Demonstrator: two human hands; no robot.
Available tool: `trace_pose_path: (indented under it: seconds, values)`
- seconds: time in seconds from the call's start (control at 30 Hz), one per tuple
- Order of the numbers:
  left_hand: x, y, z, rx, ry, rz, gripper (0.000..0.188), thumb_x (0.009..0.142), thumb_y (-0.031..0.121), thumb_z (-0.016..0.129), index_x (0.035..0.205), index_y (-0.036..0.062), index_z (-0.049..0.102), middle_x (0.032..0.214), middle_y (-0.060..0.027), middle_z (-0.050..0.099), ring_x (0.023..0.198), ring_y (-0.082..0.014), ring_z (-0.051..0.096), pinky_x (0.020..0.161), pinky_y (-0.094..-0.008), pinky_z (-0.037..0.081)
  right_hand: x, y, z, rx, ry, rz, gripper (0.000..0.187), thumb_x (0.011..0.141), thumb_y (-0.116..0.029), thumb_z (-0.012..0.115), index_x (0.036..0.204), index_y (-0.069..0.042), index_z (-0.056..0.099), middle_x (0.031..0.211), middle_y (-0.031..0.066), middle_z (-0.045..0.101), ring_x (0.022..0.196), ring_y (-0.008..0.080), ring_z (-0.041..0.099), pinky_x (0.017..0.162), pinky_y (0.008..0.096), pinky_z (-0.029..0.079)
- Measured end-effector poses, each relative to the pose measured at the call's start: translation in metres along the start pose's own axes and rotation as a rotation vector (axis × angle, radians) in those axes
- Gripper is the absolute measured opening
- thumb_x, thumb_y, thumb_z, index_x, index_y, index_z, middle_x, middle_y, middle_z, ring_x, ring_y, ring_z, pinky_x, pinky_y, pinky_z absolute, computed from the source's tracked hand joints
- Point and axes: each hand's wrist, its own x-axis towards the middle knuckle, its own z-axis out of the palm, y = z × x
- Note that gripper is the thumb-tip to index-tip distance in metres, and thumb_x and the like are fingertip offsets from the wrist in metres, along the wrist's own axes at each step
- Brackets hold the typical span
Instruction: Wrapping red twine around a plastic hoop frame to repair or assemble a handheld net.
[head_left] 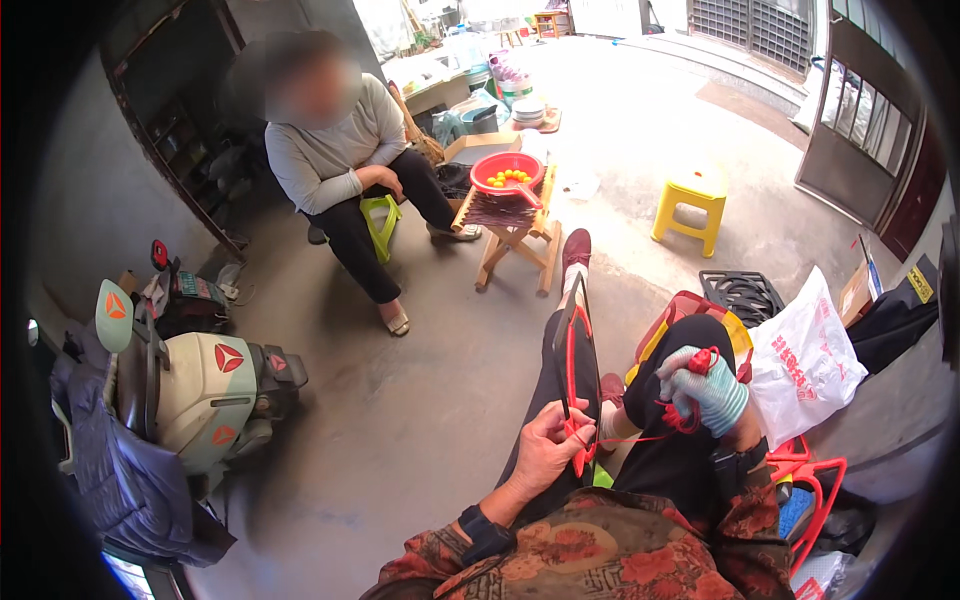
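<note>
My left hand is closed on the lower end of a thin black-and-red frame, which stands upright between my knees and is seen almost edge-on; its exact kind cannot be made out. My right hand, in a pale striped glove, is closed above my right thigh. A bundle of red cord shows between its fingers, with loose loops hanging below. One thin red strand runs across from the frame at my left fingers to the right hand.
Opposite sits a person with folded arms. A red colander of small orange balls rests on a wooden folding stool. A yellow stool stands right of it, a scooter at left, a white plastic bag beside my right hand.
</note>
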Motion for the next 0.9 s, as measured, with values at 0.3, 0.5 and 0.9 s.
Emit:
trace_pose_path:
  seconds: [0.3,0.5,0.9]
  values:
    - [0.008,0.004,-0.008,0.019,0.163,-0.009,0.008,0.088,0.006,0.066,0.093,0.0003,0.064,0.114,-0.0099,0.061,0.095,-0.0135,0.062,0.085,-0.0277,0.05,-0.001,-0.019,0.018,0.012,-0.083,-0.007,0.014,0.088,-0.012,0.057,0.094,-0.002,0.063,0.074,0.0068,0.064,0.052,0.0102,0.056,0.047,0.0221,0.044]
    - [0.008,-0.018,-0.005,-0.023,0.143,-0.016,0.008,0.087,0.006,0.069,0.092,0.0013,0.066,0.112,-0.0098,0.062,0.094,-0.0133,0.061,0.085,-0.0274,0.049,-0.004,-0.018,0.024,-0.075,-0.134,0.122,0.013,0.088,-0.012,0.06,0.096,-0.003,0.064,0.073,0.0052,0.065,0.052,0.0088,0.056,0.049,0.022,0.045]
    - [0.015,-0.033,-0.006,0.058,0.153,-0.147,0.013,0.088,0.01,0.068,0.096,0.0003,0.067,0.108,-0.0083,0.066,0.092,-0.0129,0.063,0.086,-0.0279,0.05,0.003,-0.011,0.044,-0.061,-0.267,0.2,0.017,0.086,-0.017,0.06,0.097,-0.003,0.063,0.076,0.0053,0.065,0.053,0.0081,0.054,0.05,0.0213,0.044]
